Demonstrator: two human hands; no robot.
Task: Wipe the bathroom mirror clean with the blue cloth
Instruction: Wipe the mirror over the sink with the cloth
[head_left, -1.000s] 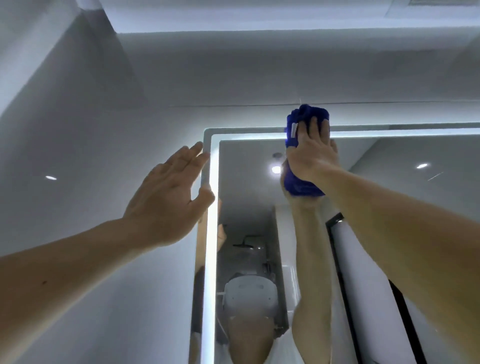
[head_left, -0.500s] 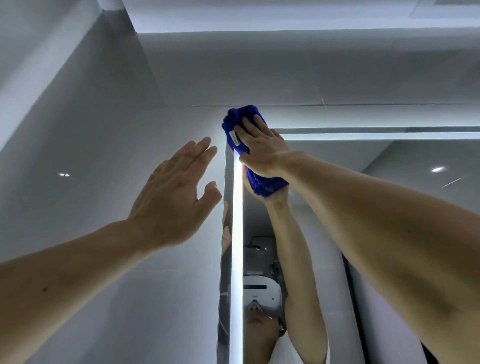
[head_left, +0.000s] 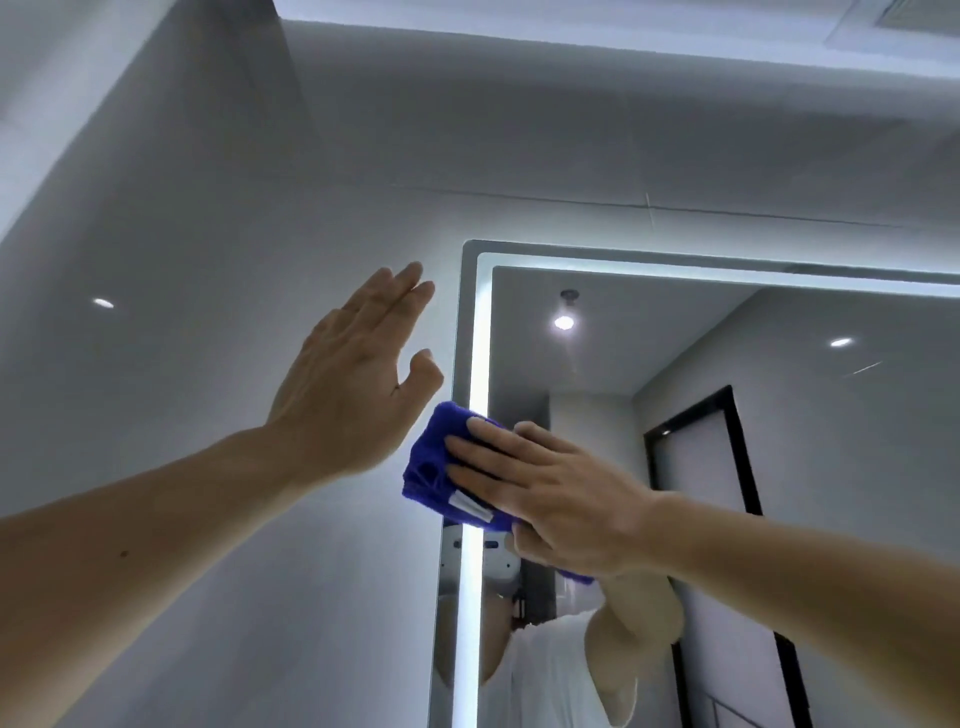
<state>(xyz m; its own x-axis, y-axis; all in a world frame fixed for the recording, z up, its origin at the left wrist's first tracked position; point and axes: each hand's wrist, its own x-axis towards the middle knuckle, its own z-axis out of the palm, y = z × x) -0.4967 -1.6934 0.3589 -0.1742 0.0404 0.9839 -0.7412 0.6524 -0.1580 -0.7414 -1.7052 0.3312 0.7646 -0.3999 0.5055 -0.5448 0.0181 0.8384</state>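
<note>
The right hand (head_left: 550, 493) lies flat, fingers straight, on the folded blue cloth (head_left: 428, 467) and presses it against the mirror (head_left: 597, 379) at its left border. The cloth covers the lit strip (head_left: 479, 353) there and overhangs slightly toward the left hand. The left hand (head_left: 348, 395) is raised just left of the cloth and a little above it. Its fingers are straight and together, its thumb is apart, and it holds nothing. Whether its palm touches the wall (head_left: 208, 322) I cannot tell. The step looks like an edge pass along that border, and it goes best with pressure spread through the whole palm rather than the fingertips, so the cloth meets the glass evenly and leaves no streaks. A white tag (head_left: 470, 508) shows on the cloth's outer face below the fingers and should probably stay facing outward, off the glass. The cloth should follow the strip in one straight line without sliding onto the wall. Later passes should overlap, working into the wide glass to the right of the right hand. If the left hand is a brace, it belongs on the wall, since bare fingers on the mirror would leave marks.
</note>
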